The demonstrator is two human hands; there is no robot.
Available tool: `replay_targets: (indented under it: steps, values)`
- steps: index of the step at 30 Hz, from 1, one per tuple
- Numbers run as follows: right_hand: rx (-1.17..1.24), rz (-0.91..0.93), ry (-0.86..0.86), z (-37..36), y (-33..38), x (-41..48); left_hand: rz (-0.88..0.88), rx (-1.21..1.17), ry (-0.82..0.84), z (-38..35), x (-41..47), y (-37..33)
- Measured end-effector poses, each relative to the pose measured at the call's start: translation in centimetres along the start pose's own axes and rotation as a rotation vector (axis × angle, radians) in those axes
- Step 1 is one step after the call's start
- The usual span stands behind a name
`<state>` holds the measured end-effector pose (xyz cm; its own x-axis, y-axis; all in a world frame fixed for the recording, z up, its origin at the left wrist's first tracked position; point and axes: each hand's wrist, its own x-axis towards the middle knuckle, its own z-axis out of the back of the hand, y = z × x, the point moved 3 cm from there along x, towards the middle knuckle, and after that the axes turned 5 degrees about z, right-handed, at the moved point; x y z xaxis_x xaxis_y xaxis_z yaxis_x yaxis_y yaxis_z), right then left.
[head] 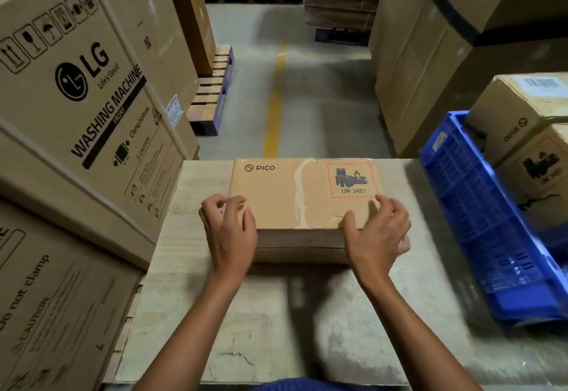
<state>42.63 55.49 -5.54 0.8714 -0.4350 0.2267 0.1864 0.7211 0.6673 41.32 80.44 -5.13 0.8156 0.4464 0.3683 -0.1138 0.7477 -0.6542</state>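
A flat brown cardboard box [285, 197] printed "PICO", with a red-bordered battery label "UN 3481", lies on a pale wooden table [276, 313]. My left hand [229, 230] is at its near-left corner, thumb on the top face and fingers curled down over the left edge. At the near-right corner my right hand [375, 233] has its thumb on the top face and its fingers curled over the right edge. Both forearms reach in from the bottom of the frame.
A blue plastic crate [479, 221] stands on the table's right side and holds more PICO boxes [519, 120]. Large LG washing machine cartons [76, 98] are stacked close on the left. Beyond the table a concrete aisle with a yellow line [273, 113] runs between pallets and tall cartons [430, 52].
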Motion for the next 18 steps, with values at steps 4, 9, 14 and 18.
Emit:
replay_targets:
  steps: [4,9,14,18]
  values:
    - [-0.131,0.45,0.082,-1.9,4.3,-2.1,-0.281,0.095,0.068,-0.7,0.2,-1.6]
    - [-0.139,0.766,0.184,-4.6,7.6,-3.2,-0.344,0.125,0.15,-1.9,-0.2,-1.4]
    - [-0.216,0.784,0.154,-4.8,6.8,-3.4,-0.302,0.252,0.207,-1.9,0.1,-2.4]
    - [-0.304,0.758,0.213,-5.1,8.2,-2.0,-0.341,0.39,0.275,-2.0,2.4,-3.2]
